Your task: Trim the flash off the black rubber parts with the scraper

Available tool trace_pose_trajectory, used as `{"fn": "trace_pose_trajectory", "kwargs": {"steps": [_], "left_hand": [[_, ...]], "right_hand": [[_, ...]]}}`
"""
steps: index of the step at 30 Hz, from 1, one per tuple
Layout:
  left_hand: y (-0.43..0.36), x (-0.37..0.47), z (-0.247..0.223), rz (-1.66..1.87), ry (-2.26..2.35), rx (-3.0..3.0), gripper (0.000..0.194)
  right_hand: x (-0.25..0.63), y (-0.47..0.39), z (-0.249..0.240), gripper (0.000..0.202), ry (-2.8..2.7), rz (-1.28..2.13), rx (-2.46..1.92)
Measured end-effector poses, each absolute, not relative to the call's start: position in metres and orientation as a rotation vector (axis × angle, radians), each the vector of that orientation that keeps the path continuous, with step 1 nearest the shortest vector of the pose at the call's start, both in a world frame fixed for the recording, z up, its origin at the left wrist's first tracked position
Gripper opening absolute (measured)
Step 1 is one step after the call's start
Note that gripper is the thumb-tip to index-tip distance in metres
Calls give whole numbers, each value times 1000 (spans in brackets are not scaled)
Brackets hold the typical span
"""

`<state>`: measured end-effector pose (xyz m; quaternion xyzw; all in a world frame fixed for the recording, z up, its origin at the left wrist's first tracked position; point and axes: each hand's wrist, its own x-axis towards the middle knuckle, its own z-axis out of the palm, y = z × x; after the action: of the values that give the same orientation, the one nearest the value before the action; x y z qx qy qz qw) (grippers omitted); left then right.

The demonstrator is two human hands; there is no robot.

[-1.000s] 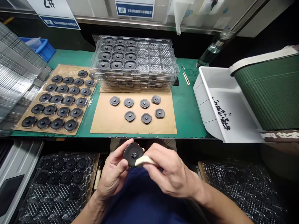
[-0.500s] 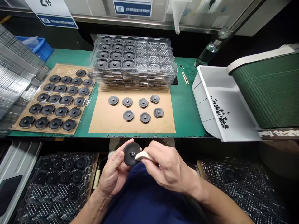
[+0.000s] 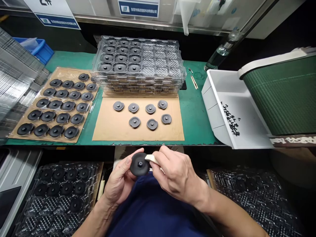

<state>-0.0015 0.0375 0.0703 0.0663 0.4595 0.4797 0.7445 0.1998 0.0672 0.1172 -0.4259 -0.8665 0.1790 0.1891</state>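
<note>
A round black plastic part (image 3: pixel 138 168) with a small raised hub in its middle is gripped at its left edge by my left hand (image 3: pixel 120 181). My right hand (image 3: pixel 175 174) pinches a cream-coloured flat tool (image 3: pixel 151 158), whose tip touches or lies over the part's upper right edge. Most of the tool's length is hidden inside my right fingers, so its exact kind does not show. Just beyond my hands, several similar black parts (image 3: pixel 134 122) lie in two loose rows on a brown cardboard sheet (image 3: pixel 108 131).
Behind the cardboard stands a stack of clear blister trays (image 3: pixel 161 70), the top one partly filled. A tray of parts (image 3: pixel 56 104) lies left. A grey bin (image 3: pixel 214 112) holding black scraps stands right, beside a green conveyor belt (image 3: pixel 283 92). More trays (image 3: pixel 61 194) sit below the bench.
The cream-coloured tool's tip has moved up from the part's lower right side to its upper right edge. My left hand keeps hold of the part.
</note>
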Motion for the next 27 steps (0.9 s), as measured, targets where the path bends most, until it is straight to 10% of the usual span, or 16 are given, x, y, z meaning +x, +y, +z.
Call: {"fn": "trace_pose_trajectory", "kwargs": {"steps": [27], "left_hand": [[42, -2, 53, 830, 739, 181, 41]], "right_hand": [[196, 89, 113, 27, -2580, 408, -768]]}}
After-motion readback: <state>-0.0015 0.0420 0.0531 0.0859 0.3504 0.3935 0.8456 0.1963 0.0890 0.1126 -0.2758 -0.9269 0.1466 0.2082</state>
